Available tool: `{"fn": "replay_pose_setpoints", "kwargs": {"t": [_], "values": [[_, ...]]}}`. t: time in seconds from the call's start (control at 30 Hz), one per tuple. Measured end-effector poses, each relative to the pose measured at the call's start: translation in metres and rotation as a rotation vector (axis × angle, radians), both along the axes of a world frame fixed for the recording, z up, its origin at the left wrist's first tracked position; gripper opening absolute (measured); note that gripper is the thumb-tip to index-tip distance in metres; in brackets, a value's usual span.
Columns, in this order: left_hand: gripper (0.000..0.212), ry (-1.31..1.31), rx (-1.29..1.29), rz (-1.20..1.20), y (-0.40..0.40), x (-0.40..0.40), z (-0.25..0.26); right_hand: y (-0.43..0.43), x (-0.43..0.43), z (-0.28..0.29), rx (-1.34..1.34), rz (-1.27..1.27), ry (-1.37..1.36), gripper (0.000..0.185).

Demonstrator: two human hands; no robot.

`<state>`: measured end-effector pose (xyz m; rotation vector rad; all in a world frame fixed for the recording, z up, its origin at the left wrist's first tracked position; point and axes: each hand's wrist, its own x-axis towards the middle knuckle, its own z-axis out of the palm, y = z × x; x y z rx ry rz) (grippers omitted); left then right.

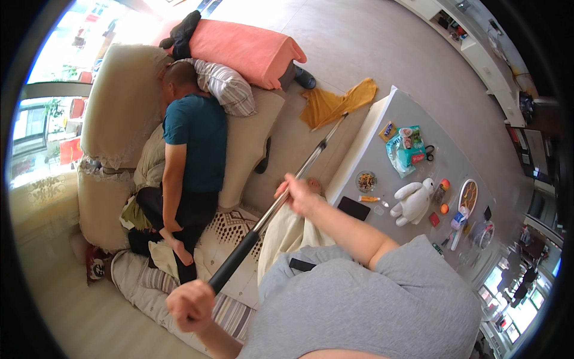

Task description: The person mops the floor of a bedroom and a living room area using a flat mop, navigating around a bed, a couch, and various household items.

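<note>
A telescopic pole [273, 208] with a black grip and shiny metal tube runs diagonally across the view. My left hand [192, 306] is closed around the lower end of its black grip. Farther up, my right hand [293, 194] grips the metal tube. The pole's far end reaches a mustard-yellow cloth [334, 104] spread on the floor; whether it is attached to the cloth cannot be told.
Another person [195, 143] lies on the beige sofa [119, 107] at left, beside a striped pillow [228, 87]. A grey table [354, 168] at right holds a white plush toy [411, 202], scissors [429, 153], a glass bowl and a black tablet. A dark slipper [305, 77] lies near the cloth.
</note>
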<state>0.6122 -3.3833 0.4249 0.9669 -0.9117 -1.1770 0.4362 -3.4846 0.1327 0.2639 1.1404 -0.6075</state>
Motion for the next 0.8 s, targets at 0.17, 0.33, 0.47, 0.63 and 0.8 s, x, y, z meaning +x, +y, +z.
{"fn": "replay_pose_setpoints", "kwargs": {"t": [0.17, 0.33, 0.47, 0.63, 0.8], "values": [[0.044, -0.051, 0.014, 0.016, -0.013, 0.004, -0.003, -0.014, 0.011, -0.002, -0.009, -0.112, -0.039, 0.031], [0.036, -0.11, -0.053, -0.05, -0.058, -0.014, -0.052, -0.093, -0.021, -0.035, -0.157, 0.071, 0.128, 0.029], [0.019, -0.319, -0.072, -0.401, -0.112, -0.028, -0.096, -0.172, -0.056, -0.093, -0.224, 0.098, 0.155, 0.031], [0.016, -0.404, -0.208, -0.485, -0.186, -0.047, -0.134, -0.26, -0.078, -0.121, -0.233, -0.064, 0.11, 0.021], [0.019, -0.207, -0.198, -0.533, -0.241, -0.038, -0.127, -0.283, -0.089, -0.094, -0.29, -0.275, -0.054, 0.027]]}}
